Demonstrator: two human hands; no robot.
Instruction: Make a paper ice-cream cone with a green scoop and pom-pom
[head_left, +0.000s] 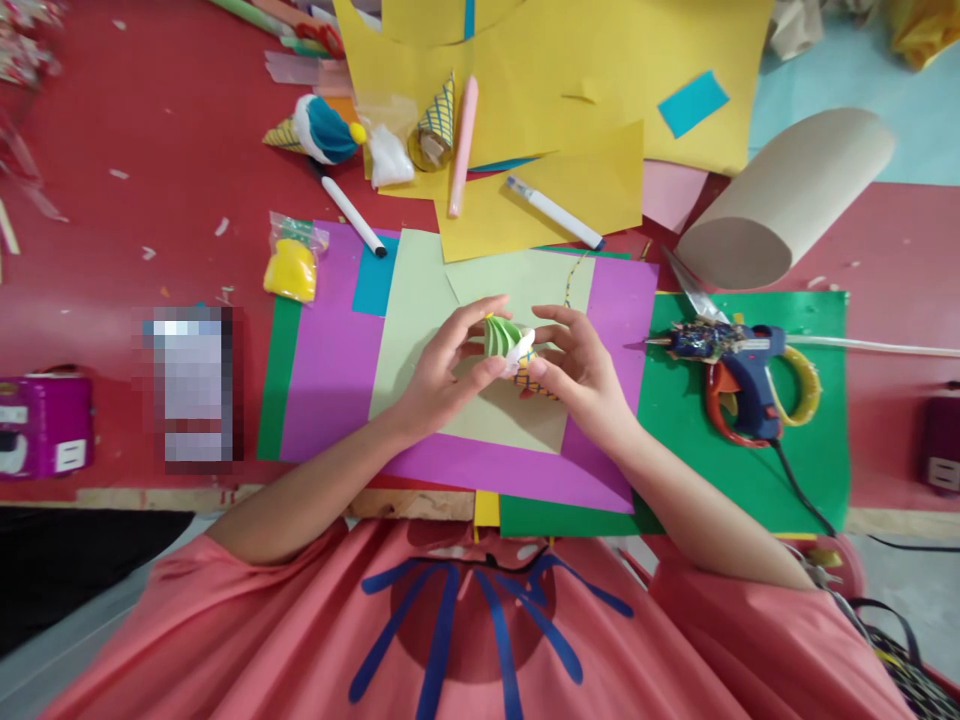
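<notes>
Both hands pinched a small paper cone over pale green paper on the red table: left hand gripped its green top, right hand its patterned tip. A glue gun lay nearby.

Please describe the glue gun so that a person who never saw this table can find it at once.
Start at the big cardboard roll lying at the right side of the table. Just below it is a dark green paper sheet, and the glue gun lies on it, across orange-handled scissors. It alone is blue with a black cord.
</notes>
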